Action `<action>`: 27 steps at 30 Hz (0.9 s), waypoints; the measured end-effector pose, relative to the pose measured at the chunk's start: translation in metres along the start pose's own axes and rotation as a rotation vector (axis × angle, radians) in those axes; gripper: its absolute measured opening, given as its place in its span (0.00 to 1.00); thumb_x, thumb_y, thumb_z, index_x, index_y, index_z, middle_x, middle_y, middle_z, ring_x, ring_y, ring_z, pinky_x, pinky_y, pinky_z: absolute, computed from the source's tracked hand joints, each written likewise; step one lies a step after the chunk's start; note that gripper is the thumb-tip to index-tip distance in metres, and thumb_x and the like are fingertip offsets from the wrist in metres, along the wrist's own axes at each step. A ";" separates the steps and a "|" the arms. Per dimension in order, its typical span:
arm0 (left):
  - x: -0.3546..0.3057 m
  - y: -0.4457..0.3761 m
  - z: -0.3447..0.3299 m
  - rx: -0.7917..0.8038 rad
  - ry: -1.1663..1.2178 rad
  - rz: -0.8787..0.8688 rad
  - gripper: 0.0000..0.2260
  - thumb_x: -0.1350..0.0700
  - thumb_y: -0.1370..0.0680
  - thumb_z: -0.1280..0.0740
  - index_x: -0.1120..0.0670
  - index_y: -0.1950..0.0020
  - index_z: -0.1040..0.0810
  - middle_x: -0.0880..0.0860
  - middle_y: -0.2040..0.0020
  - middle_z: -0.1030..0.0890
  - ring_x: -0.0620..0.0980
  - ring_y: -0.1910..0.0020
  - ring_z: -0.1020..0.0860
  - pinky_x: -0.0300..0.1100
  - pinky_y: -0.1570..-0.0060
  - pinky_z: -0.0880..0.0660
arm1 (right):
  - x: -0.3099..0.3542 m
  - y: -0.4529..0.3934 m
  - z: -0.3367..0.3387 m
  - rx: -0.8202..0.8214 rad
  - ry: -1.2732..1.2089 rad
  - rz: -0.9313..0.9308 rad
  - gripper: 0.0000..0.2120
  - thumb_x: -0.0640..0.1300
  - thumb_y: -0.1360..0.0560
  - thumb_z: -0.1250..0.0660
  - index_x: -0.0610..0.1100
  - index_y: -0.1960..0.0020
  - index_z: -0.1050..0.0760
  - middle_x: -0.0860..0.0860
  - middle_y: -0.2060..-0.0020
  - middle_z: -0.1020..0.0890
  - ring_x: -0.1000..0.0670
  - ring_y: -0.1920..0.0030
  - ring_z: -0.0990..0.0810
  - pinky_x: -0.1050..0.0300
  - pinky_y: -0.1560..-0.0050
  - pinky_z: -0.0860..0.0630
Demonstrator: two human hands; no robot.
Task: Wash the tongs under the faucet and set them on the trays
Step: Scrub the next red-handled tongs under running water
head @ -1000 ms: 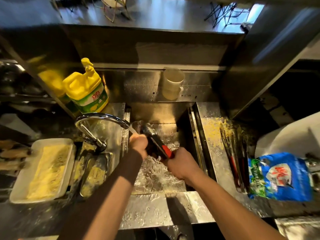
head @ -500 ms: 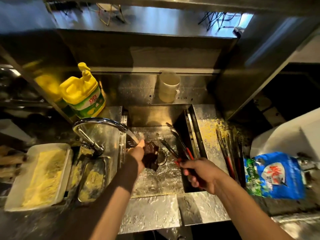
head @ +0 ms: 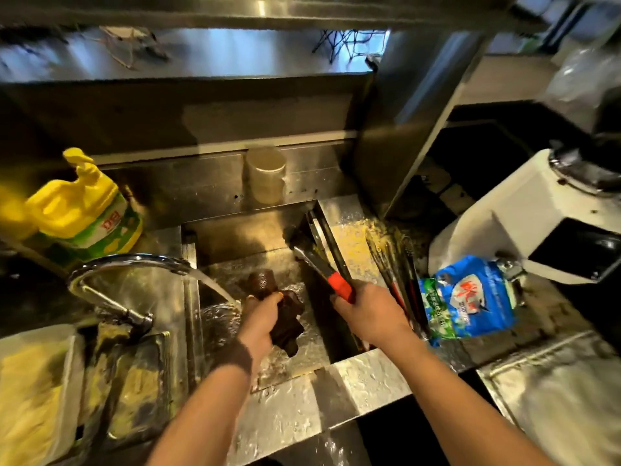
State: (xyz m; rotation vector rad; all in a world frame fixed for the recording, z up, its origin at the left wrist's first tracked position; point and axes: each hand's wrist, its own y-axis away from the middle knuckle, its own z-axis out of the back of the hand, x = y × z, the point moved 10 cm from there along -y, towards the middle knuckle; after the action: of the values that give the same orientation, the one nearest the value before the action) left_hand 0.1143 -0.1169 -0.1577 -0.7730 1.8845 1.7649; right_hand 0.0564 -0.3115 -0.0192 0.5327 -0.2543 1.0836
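My right hand (head: 371,314) grips steel tongs (head: 319,260) by their red handle, over the sink's right edge, tips pointing away from me. My left hand (head: 260,317) holds a dark brown cloth (head: 287,319) in the sink (head: 295,361), right beside the water stream from the curved faucet (head: 134,262). More tongs with red and dark handles (head: 396,274) lie on the steel tray (head: 349,243) right of the sink, which is dusted with yellow crumbs.
A yellow detergent jug (head: 80,213) stands at the back left and a beige cup (head: 267,174) behind the sink. Trays of yellow crumbs (head: 30,395) sit at the left. A blue bag (head: 470,297) and a white machine (head: 524,223) are at the right.
My right hand carried the tongs from under the faucet stream to the right, toward the tray. My left hand stayed in the sink with the cloth. The view shifted.
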 end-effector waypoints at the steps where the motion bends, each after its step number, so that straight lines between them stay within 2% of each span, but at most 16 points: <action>1: -0.002 0.007 -0.019 0.027 -0.014 -0.018 0.06 0.59 0.21 0.34 0.59 0.46 0.22 0.63 0.56 0.19 0.59 0.63 0.20 0.49 0.64 0.21 | -0.015 0.003 0.008 0.027 -0.114 -0.035 0.11 0.55 0.24 0.34 0.49 0.58 0.24 0.49 0.65 0.19 0.45 0.61 0.19 0.55 0.64 0.27; 3: -0.004 0.016 -0.050 0.086 -0.032 -0.051 0.04 0.60 0.21 0.35 0.59 0.49 0.22 0.60 0.63 0.18 0.57 0.69 0.20 0.45 0.69 0.22 | -0.038 0.010 0.022 0.050 -0.248 -0.070 0.15 0.54 0.25 0.32 0.47 0.65 0.26 0.52 0.73 0.24 0.49 0.70 0.24 0.56 0.67 0.30; 5: -0.004 0.028 -0.080 0.120 -0.075 -0.089 0.04 0.60 0.21 0.35 0.59 0.49 0.21 0.58 0.66 0.18 0.55 0.71 0.20 0.48 0.66 0.21 | -0.061 0.021 0.038 0.033 -0.308 -0.090 0.16 0.54 0.26 0.32 0.44 0.65 0.25 0.50 0.74 0.23 0.50 0.72 0.26 0.54 0.66 0.29; 8: 0.002 0.055 -0.130 0.161 -0.155 -0.162 0.04 0.61 0.22 0.32 0.57 0.48 0.21 0.60 0.59 0.17 0.56 0.65 0.18 0.48 0.61 0.20 | -0.102 0.046 0.070 -0.051 -0.287 -0.085 0.16 0.56 0.26 0.32 0.44 0.62 0.24 0.48 0.70 0.21 0.50 0.69 0.24 0.53 0.64 0.28; 10: 0.013 0.074 -0.163 0.196 -0.203 -0.196 0.07 0.63 0.23 0.32 0.58 0.45 0.21 0.63 0.54 0.18 0.61 0.58 0.18 0.52 0.55 0.21 | -0.128 0.064 0.090 -0.121 -0.263 -0.075 0.15 0.56 0.27 0.32 0.45 0.64 0.25 0.52 0.72 0.23 0.54 0.70 0.27 0.55 0.65 0.30; 11: 0.023 0.082 -0.178 0.225 -0.226 -0.196 0.07 0.64 0.23 0.33 0.59 0.45 0.21 0.64 0.55 0.19 0.61 0.57 0.19 0.53 0.54 0.22 | -0.141 0.074 0.099 -0.151 -0.257 -0.071 0.14 0.55 0.27 0.31 0.47 0.65 0.25 0.53 0.74 0.25 0.57 0.73 0.29 0.59 0.67 0.32; 12: 0.036 0.092 -0.198 0.261 -0.251 -0.191 0.06 0.64 0.23 0.33 0.59 0.47 0.21 0.63 0.57 0.20 0.61 0.59 0.20 0.52 0.56 0.23 | -0.159 0.086 0.108 -0.174 -0.254 -0.084 0.12 0.54 0.28 0.31 0.48 0.65 0.24 0.54 0.76 0.27 0.58 0.73 0.30 0.62 0.68 0.33; 14: 0.061 0.110 -0.226 0.317 -0.308 -0.167 0.03 0.64 0.23 0.33 0.57 0.52 0.21 0.59 0.63 0.20 0.56 0.67 0.20 0.46 0.63 0.22 | -0.193 0.108 0.118 -0.193 -0.265 -0.130 0.10 0.54 0.28 0.31 0.47 0.60 0.22 0.53 0.75 0.27 0.59 0.74 0.31 0.63 0.69 0.34; 16: 0.091 0.131 -0.257 0.387 -0.373 -0.140 0.02 0.63 0.23 0.32 0.57 0.52 0.21 0.58 0.64 0.19 0.53 0.72 0.20 0.41 0.70 0.23 | -0.236 0.133 0.127 -0.213 -0.310 -0.194 0.11 0.54 0.29 0.31 0.47 0.56 0.20 0.53 0.74 0.26 0.59 0.74 0.32 0.62 0.69 0.35; 18: 0.119 0.153 -0.289 0.470 -0.425 -0.133 0.06 0.62 0.24 0.31 0.60 0.47 0.21 0.61 0.58 0.18 0.55 0.66 0.19 0.44 0.65 0.21 | -0.276 0.158 0.136 -0.211 -0.364 -0.243 0.10 0.53 0.29 0.30 0.46 0.55 0.20 0.49 0.72 0.23 0.58 0.72 0.31 0.57 0.67 0.33; 19: 0.131 0.164 -0.303 0.507 -0.441 -0.121 0.08 0.62 0.24 0.31 0.61 0.45 0.21 0.63 0.55 0.18 0.58 0.60 0.18 0.49 0.60 0.21 | -0.293 0.169 0.141 -0.204 -0.392 -0.274 0.10 0.52 0.29 0.30 0.46 0.55 0.19 0.49 0.72 0.23 0.56 0.72 0.30 0.57 0.68 0.33; 21: 0.155 0.190 -0.334 0.562 -0.476 -0.101 0.10 0.62 0.24 0.30 0.61 0.44 0.21 0.64 0.53 0.18 0.61 0.55 0.18 0.55 0.55 0.21 | -0.331 0.194 0.154 -0.206 -0.469 -0.344 0.10 0.51 0.30 0.30 0.45 0.56 0.19 0.51 0.72 0.23 0.55 0.75 0.29 0.59 0.71 0.32; 23: 0.173 0.212 -0.365 0.602 -0.495 -0.080 0.09 0.60 0.25 0.30 0.58 0.45 0.22 0.63 0.52 0.17 0.62 0.56 0.17 0.55 0.59 0.18 | -0.364 0.216 0.171 -0.252 -0.532 -0.398 0.09 0.50 0.30 0.30 0.44 0.60 0.20 0.52 0.74 0.24 0.54 0.77 0.29 0.60 0.73 0.32; 25: 0.184 0.229 -0.394 0.645 -0.502 -0.059 0.07 0.59 0.25 0.29 0.56 0.48 0.22 0.60 0.55 0.16 0.59 0.61 0.16 0.49 0.66 0.19 | -0.386 0.232 0.190 -0.329 -0.564 -0.413 0.07 0.51 0.29 0.30 0.49 0.63 0.21 0.54 0.76 0.27 0.54 0.77 0.30 0.62 0.74 0.34; 27: 0.186 0.243 -0.419 0.687 -0.516 -0.058 0.08 0.58 0.24 0.30 0.55 0.46 0.21 0.60 0.55 0.15 0.60 0.59 0.15 0.49 0.64 0.19 | -0.399 0.239 0.213 -0.434 -0.586 -0.415 0.06 0.52 0.27 0.31 0.54 0.62 0.20 0.56 0.77 0.28 0.56 0.77 0.31 0.64 0.75 0.35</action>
State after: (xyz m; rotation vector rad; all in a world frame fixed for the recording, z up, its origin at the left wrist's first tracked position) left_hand -0.1626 -0.5456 -0.0624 -0.0973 1.8737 1.0165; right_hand -0.3252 -0.6449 0.0504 0.4710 -0.8327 0.4261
